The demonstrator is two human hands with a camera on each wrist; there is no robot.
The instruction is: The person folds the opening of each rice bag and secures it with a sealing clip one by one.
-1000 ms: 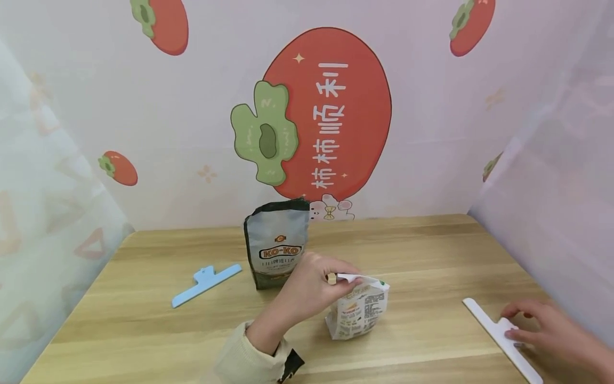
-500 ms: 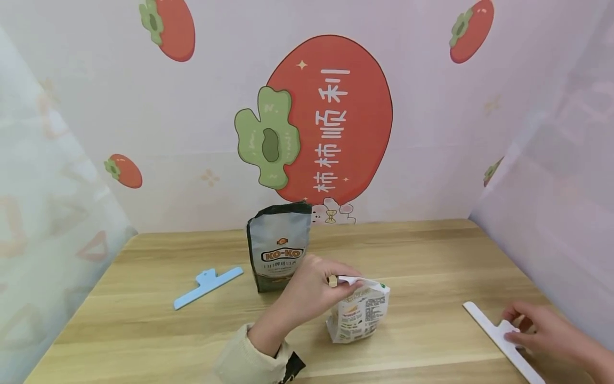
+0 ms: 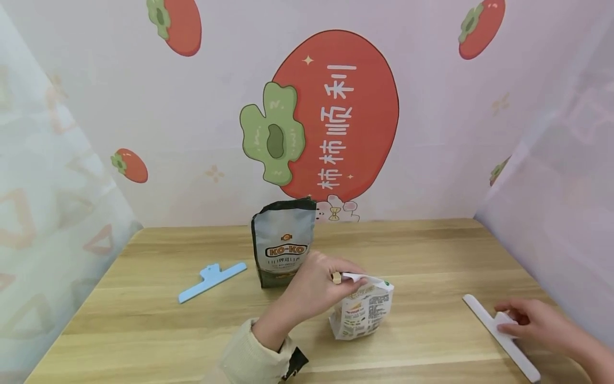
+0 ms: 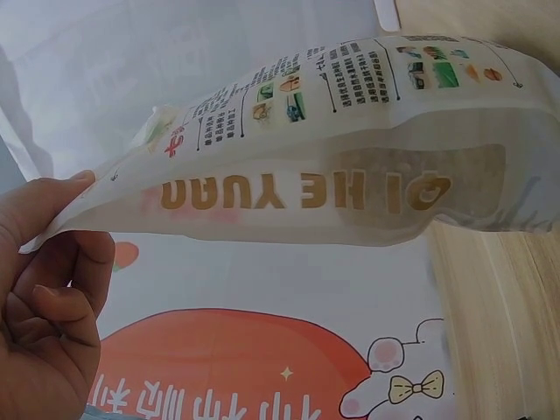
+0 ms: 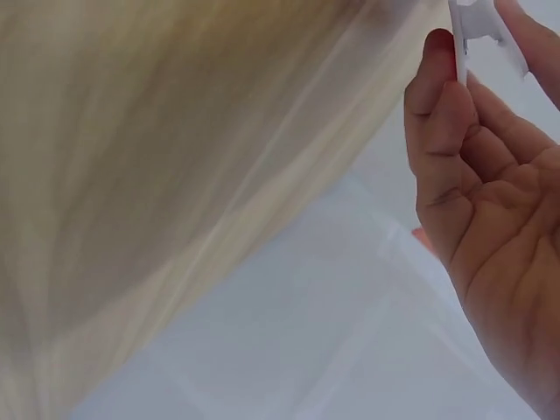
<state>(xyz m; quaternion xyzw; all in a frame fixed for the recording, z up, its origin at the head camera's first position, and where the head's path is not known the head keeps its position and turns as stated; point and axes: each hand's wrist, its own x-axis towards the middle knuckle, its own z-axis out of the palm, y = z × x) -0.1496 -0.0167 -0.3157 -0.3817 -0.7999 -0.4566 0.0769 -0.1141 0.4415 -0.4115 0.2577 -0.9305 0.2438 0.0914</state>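
Note:
Near the middle of the table in the head view, a small white printed bag (image 3: 366, 314) stands upright. My left hand (image 3: 314, 288) pinches its folded top edge between thumb and fingers. Seen from the left wrist, the side of the bag (image 4: 350, 188) carries gold lettering, and the left hand (image 4: 52, 289) grips its end. At the right, my right hand (image 3: 539, 325) holds a white bag clip (image 3: 485, 320) by its handle. The right wrist view has thumb and fingers either side of the clip handle (image 5: 481, 22).
A taller grey and dark KO-KO bag (image 3: 283, 229) stands behind the left hand. Left of it lies a light blue bag clip (image 3: 211, 280). The wooden table (image 3: 144, 330) is bounded by a printed back wall (image 3: 211, 106) and pale side sheets.
The right hand has shifted a little left with the white clip, whose near end now shows in the head view. The left hand keeps its hold on the white bag. The head view shifts slightly.

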